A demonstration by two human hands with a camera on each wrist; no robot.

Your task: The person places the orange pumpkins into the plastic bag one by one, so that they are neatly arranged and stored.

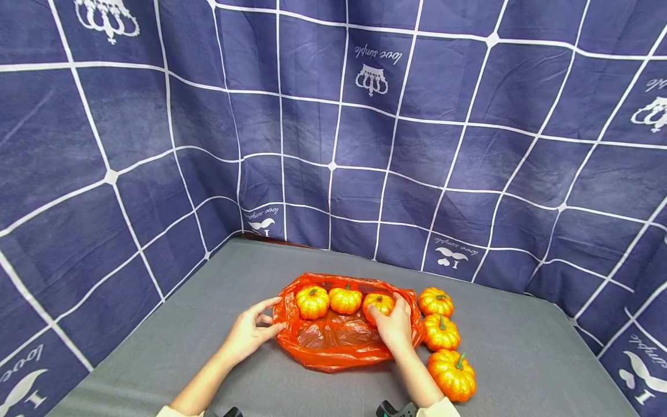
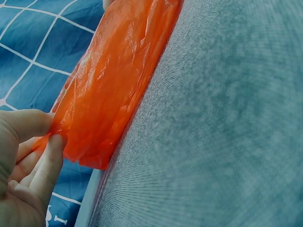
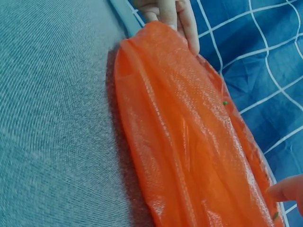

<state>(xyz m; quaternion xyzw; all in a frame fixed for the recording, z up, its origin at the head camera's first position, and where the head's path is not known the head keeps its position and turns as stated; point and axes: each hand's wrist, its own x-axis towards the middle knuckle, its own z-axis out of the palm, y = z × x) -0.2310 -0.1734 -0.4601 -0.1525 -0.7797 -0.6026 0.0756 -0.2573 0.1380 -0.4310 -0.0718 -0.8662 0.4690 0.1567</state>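
L hand (image 1: 252, 331) pinches orange bag (image 1: 333, 339) edge, R hand (image 1: 394, 322) grips pumpkin (image 1: 378, 304) inside bag; 3 pumpkins (image 1: 442, 332) beside

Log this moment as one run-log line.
left hand: pinches bag edge | right hand: grips third pumpkin in orange bag | in bag: three pumpkins | outside, right of bag: three

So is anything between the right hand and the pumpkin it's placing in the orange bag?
Nothing visible: the right hand already rests on the third pumpkin inside the open orange bag, whose edge the left hand pinches. Three more pumpkins sit apart, outside the bag.
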